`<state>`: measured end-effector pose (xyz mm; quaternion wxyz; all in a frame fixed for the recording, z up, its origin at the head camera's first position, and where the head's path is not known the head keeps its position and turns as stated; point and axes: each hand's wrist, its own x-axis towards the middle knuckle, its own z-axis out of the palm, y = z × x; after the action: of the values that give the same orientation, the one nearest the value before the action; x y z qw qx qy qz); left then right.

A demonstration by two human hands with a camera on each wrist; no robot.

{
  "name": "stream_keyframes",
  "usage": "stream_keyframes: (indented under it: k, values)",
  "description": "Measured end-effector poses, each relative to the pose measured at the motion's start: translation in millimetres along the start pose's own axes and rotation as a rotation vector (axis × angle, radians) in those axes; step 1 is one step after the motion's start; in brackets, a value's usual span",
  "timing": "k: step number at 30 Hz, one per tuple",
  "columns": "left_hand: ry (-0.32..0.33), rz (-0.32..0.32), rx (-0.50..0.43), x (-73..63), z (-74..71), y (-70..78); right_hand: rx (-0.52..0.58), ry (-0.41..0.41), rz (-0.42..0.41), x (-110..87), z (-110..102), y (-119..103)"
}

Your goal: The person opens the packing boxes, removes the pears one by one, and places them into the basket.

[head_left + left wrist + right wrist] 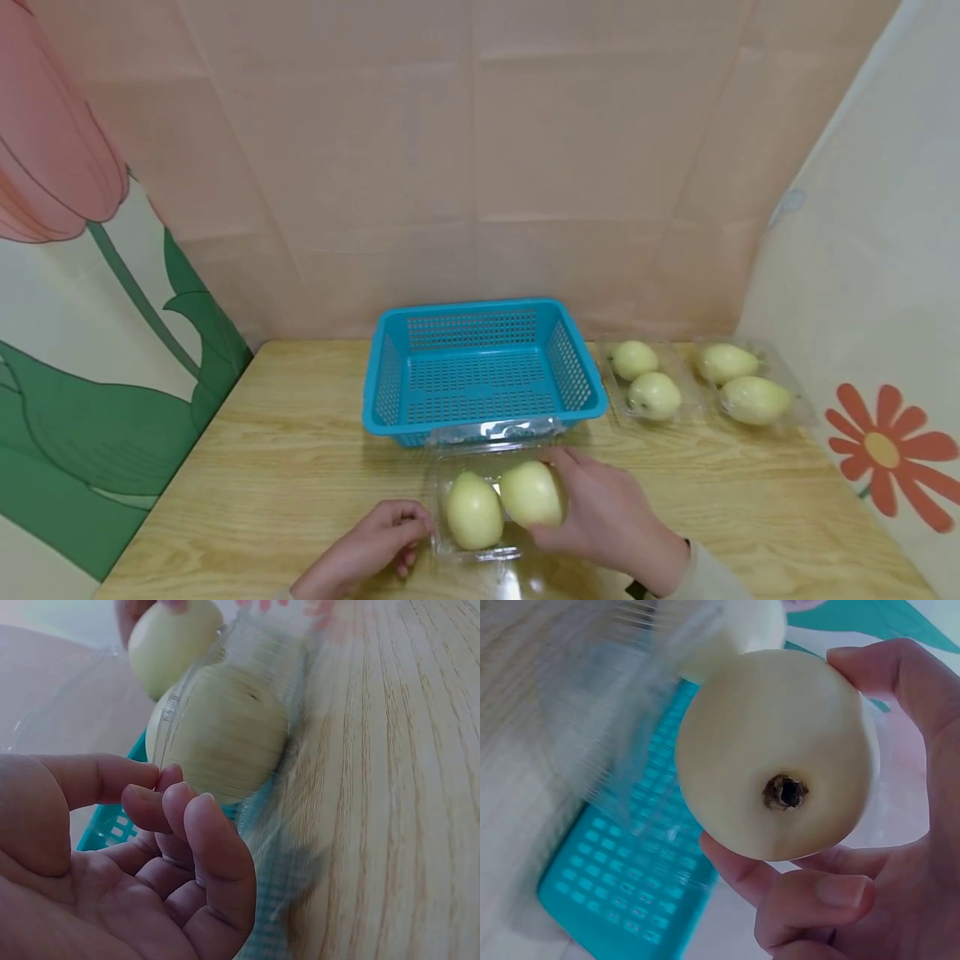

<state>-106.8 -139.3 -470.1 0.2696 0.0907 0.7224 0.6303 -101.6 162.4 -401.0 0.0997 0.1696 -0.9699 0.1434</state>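
A clear plastic box (442,550) stands in front of the blue basket, its raised flap overlapping the basket's front rim in the head view. My left hand (378,537) pinches the box's left edge between thumb and index finger; its other fingers are curled. One pale yellow pear (474,510) lies in the left half of the box. My right hand (600,508) grips a second pear (776,742) over the right half, thumb on one side and fingers on the other. The dark hollow at that pear's end faces the right wrist camera.
Behind the box sits a blue perforated basket (472,392) with nothing in it. To its right, two more clear boxes hold pears: a nearer pair (654,397) and a farther pair (753,401) by the right wall. A pinkish cloth (472,167) hangs behind the wooden table (285,450).
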Motion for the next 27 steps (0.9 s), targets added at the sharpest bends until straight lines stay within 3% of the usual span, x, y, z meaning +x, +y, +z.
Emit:
stream_keyframes:
  k: [8,16,23,27]
  values:
    - [-0.012,-0.005,-0.017,1.7,-1.7,-4.9,0.026,0.055,-0.076,-8.6,-25,-3]
    - [-0.015,-0.01,-0.028,0.8,-4.2,-4.4,0.297,-0.024,-0.15,-8.9,-61,-3]
    - [-0.03,0.01,-0.035,1.3,-5.0,-6.9,0.429,0.006,-0.16,10.4,-94,7]
    - [-0.043,0.023,-0.044,0.3,-6.2,-7.0,0.399,0.051,-0.13,35.3,-104,20]
